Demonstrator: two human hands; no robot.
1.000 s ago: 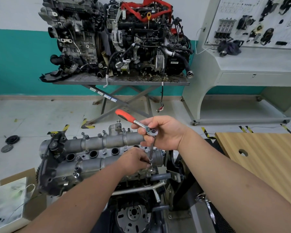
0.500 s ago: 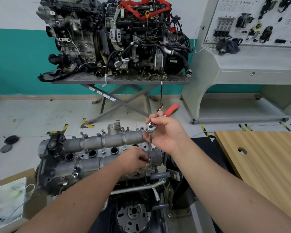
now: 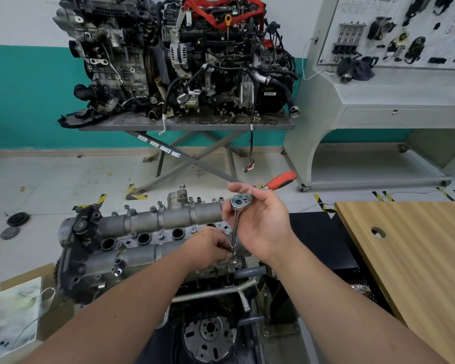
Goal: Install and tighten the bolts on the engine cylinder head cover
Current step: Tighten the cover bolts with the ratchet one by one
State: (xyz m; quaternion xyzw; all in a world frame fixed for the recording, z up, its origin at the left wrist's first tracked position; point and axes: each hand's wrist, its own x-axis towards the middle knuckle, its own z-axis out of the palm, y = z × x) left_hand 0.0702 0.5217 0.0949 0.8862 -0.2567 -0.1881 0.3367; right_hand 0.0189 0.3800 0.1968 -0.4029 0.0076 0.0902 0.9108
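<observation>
The grey cylinder head cover (image 3: 147, 222) lies across the engine in front of me, with several small bolts standing along its edges. A ratchet with a chrome head (image 3: 241, 202) and an orange handle (image 3: 281, 179) stands on a long extension bar (image 3: 235, 229) at the cover's right end. My right hand (image 3: 265, 227) holds the ratchet head, thumb across the top, handle pointing back and right. My left hand (image 3: 208, 248) pinches the bottom of the extension where it meets the cover. The bolt under the socket is hidden by my fingers.
A second, dirty engine (image 3: 181, 61) sits on a folding stand at the back. A wooden table (image 3: 418, 245) is close on the right, a grey display cabinet (image 3: 378, 101) behind it. A cardboard box with a plastic bag (image 3: 11, 311) is at lower left, and the flywheel (image 3: 208, 337) is below.
The orange handle has swung from pointing back-left round to back-right, turned by my right hand. My left hand has stayed at the bottom of the extension.
</observation>
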